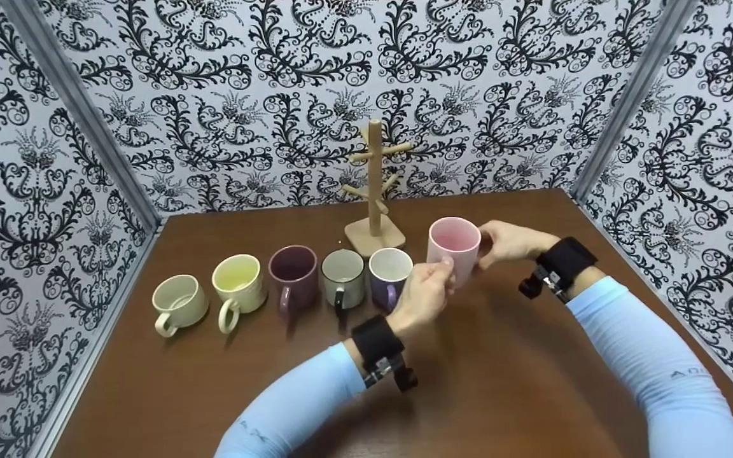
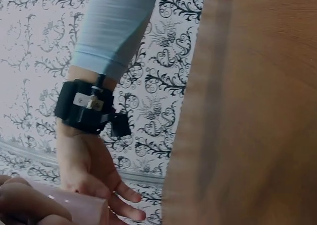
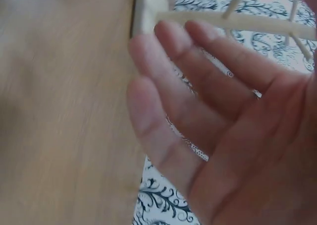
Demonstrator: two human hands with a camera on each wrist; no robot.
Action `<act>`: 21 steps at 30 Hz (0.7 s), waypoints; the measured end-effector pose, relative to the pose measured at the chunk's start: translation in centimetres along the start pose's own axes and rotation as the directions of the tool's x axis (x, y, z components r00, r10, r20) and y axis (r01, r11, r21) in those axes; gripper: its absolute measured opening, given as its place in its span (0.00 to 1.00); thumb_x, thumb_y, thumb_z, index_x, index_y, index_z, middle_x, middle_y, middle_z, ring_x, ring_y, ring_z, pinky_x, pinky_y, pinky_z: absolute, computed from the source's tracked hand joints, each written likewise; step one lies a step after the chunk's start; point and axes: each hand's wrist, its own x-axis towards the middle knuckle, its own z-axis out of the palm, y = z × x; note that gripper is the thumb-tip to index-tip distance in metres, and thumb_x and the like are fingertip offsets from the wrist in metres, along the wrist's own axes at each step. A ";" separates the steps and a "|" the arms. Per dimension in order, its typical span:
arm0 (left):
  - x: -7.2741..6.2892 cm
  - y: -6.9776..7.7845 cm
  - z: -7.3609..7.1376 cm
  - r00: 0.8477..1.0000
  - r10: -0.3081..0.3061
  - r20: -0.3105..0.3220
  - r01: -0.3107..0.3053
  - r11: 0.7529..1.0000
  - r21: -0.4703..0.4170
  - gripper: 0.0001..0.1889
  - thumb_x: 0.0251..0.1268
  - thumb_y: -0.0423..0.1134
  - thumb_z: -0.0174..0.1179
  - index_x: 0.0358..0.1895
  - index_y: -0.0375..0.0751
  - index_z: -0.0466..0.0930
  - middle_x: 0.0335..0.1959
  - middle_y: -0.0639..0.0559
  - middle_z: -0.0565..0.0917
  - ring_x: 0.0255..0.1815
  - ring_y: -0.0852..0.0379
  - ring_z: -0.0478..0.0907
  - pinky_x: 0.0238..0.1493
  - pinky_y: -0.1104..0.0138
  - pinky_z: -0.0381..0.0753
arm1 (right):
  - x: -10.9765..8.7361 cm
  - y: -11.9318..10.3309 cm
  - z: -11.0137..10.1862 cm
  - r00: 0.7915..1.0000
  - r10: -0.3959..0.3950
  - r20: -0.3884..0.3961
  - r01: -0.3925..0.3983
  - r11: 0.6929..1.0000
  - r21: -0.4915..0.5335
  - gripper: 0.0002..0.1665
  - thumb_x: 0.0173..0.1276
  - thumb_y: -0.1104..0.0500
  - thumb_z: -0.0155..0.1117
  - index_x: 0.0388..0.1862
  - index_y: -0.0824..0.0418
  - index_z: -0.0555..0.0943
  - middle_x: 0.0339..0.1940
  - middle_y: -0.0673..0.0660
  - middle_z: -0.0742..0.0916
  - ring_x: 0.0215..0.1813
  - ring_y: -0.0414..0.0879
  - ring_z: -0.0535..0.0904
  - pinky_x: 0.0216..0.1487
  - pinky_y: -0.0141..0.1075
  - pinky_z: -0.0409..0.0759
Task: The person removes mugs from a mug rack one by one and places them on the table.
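My left hand [image 1: 427, 292] grips a pink mug [image 1: 459, 257] on its near side, thumb up near the rim; the mug seems to be off the table. In the left wrist view, the left hand's curled fingers [image 2: 34, 205] partly cover the pink mug [image 2: 86, 205]. Right of the mug, my right hand [image 1: 511, 243] reaches with loosely bent fingers close to its side; whether they touch it I cannot tell. The right wrist view shows that hand's palm [image 3: 223, 111] with fingers spread and nothing held in them.
A wooden mug tree [image 1: 375, 178] with bare pegs stands at the back. In a row to the left are a purple-blue mug [image 1: 385, 280], grey mug [image 1: 344, 283], maroon mug [image 1: 296, 280], yellow mug [image 1: 242, 286] and cream mug [image 1: 182, 305]. Patterned walls [image 1: 277, 114] enclose the brown table [image 1: 468, 394].
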 end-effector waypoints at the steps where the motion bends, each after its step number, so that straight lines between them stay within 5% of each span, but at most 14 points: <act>1: 0.0 -0.3 0.2 1.000 0.011 -0.020 -0.011 0.999 0.032 0.29 0.90 0.43 0.49 0.20 0.37 0.72 0.15 0.61 0.69 0.16 0.65 0.62 0.22 0.72 0.60 | 0.1 0.1 0.1 1.000 0.016 -0.026 -0.018 0.998 -0.054 0.28 0.53 0.73 0.79 0.54 0.81 0.84 0.43 0.62 0.95 0.41 0.38 0.88 0.49 0.29 0.88; 6: 0.0 -1.7 1.1 0.993 0.053 -0.107 -0.031 0.981 0.194 0.30 0.89 0.47 0.49 0.23 0.32 0.79 0.18 0.62 0.73 0.21 0.65 0.66 0.28 0.72 0.63 | 0.7 1.1 0.5 0.993 0.073 -0.096 -0.094 0.966 -0.239 0.23 0.56 0.70 0.83 0.50 0.75 0.88 0.43 0.68 0.95 0.40 0.41 0.89 0.49 0.33 0.88; 21: 0.8 -5.5 2.4 0.980 0.026 -0.195 0.024 0.968 0.250 0.29 0.88 0.45 0.50 0.16 0.47 0.72 0.14 0.63 0.67 0.19 0.65 0.62 0.26 0.71 0.58 | 0.7 3.0 1.1 0.980 0.139 -0.145 -0.183 0.915 -0.360 0.26 0.61 0.61 0.82 0.57 0.70 0.90 0.50 0.67 0.95 0.51 0.56 0.92 0.61 0.55 0.91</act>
